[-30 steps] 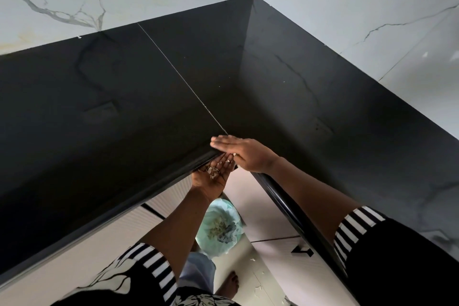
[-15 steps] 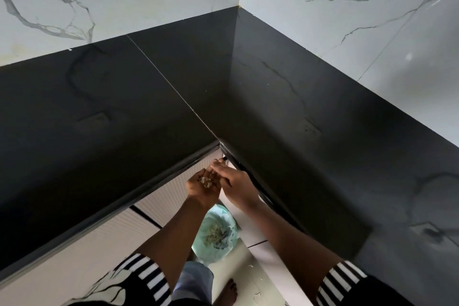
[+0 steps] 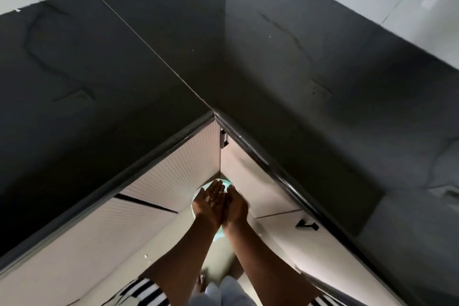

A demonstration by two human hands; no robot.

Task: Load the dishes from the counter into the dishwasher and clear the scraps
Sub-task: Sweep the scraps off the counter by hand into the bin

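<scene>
Fingers (image 3: 215, 187), your left hand (image 3: 208, 202): straight, pressed together, palm turned up.
Scraps (image 3: 211, 198): a few pale bits lay on those fingers and the palm.
Your right hand (image 3: 235, 205): seen edge-on, fingers straight and together, its side touching your left hand.
Bin (image 3: 198, 195): pale green liner, directly beneath both hands and mostly hidden by them.
Cabinet doors (image 3: 173, 171): pale, ribbed, meeting in the corner behind the bin.
Counter (image 3: 124, 77): black, L-shaped, well above your hands.
</scene>
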